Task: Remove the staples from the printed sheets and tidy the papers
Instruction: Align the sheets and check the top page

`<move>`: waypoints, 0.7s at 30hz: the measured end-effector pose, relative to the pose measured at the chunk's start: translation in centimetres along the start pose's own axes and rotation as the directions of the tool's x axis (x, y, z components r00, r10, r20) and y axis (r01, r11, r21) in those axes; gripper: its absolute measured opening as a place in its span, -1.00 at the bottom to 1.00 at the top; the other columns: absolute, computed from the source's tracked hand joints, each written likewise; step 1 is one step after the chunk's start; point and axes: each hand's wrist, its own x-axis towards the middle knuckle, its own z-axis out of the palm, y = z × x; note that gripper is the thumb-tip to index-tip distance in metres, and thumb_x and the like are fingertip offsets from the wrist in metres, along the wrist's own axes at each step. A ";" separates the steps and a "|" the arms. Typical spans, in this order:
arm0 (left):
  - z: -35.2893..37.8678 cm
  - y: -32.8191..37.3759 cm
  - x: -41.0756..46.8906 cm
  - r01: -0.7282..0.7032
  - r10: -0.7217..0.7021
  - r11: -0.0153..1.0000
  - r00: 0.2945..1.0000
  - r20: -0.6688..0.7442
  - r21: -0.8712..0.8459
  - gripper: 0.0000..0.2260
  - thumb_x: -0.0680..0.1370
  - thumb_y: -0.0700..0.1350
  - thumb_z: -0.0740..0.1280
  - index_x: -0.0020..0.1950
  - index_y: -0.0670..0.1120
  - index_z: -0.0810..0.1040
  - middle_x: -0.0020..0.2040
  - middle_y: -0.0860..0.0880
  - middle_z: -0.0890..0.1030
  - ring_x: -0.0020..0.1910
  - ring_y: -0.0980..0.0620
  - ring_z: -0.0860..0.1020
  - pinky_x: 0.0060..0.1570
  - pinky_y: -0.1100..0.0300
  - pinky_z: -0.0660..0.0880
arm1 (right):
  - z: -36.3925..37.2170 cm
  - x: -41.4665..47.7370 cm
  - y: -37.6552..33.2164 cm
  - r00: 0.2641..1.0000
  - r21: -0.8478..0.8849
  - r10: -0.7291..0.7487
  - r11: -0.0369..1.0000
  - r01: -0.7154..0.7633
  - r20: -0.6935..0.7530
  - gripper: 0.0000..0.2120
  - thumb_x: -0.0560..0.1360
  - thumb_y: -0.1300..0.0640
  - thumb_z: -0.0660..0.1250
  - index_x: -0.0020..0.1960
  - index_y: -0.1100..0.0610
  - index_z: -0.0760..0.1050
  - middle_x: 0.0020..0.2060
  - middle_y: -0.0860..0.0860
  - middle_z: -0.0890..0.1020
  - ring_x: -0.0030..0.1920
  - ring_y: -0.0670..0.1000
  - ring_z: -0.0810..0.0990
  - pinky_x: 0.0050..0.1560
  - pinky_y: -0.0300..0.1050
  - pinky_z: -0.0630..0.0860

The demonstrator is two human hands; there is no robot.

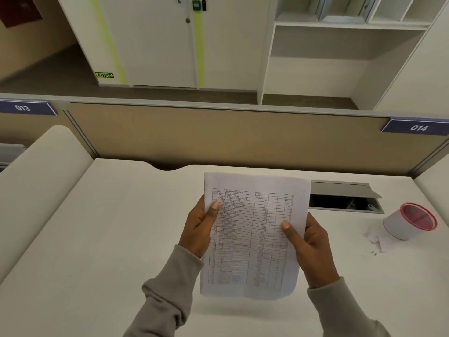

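A set of printed sheets [252,239] with a ruled table of entries is held up above the white desk [109,239], casting a shadow below. My left hand [199,229] grips the left edge, thumb on the front. My right hand [308,244] grips the right edge, thumb pressed on the page. I cannot make out a staple on the sheets. Two small loose staples [373,252] lie on the desk at the right.
A white cylindrical container with a pink rim [410,221] lies on its side at the right, next to torn paper scraps [376,238]. An open cable hatch [345,199] is set into the desk behind the sheets. A beige partition [218,137] bounds the desk's far edge.
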 end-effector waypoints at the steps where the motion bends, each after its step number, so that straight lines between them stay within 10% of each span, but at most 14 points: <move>1: 0.0 -0.2 0.0 0.004 -0.005 1.000 1.000 -0.003 -0.008 -0.80 0.68 -0.12 0.15 0.22 0.04 0.51 0.07 0.15 0.68 0.08 0.05 0.66 -0.11 0.19 0.62 | 0.0 0.2 0.2 1.000 -0.007 0.004 1.000 -0.004 0.006 -0.73 0.55 0.23 0.33 0.25 0.11 0.52 0.06 -0.01 0.69 0.02 0.05 0.69 -0.07 -0.02 0.67; 12: -0.8 -2.0 0.5 -0.020 0.019 0.999 1.000 -0.011 -0.039 -0.64 0.51 -0.03 0.34 0.30 0.02 0.44 0.13 0.10 0.65 0.12 -0.02 0.64 -0.03 0.11 0.64 | 0.6 0.4 1.0 1.000 -0.121 -0.014 0.993 0.012 -0.014 -0.60 0.47 0.28 0.43 0.23 0.00 0.42 0.05 -0.14 0.62 -0.03 -0.13 0.66 -0.21 -0.35 0.59; 21: 0.0 -5.3 -0.7 -0.027 0.017 0.997 0.991 -0.130 -0.072 -0.81 0.49 -0.15 0.42 0.10 -0.02 0.64 0.03 0.02 0.72 0.05 0.00 0.68 -0.02 0.18 0.62 | 2.4 -0.8 4.0 0.995 -0.069 -0.013 0.998 0.007 -0.099 -0.70 0.49 0.34 0.40 0.08 -0.02 0.57 -0.03 -0.09 0.69 -0.02 -0.13 0.68 -0.03 -0.20 0.65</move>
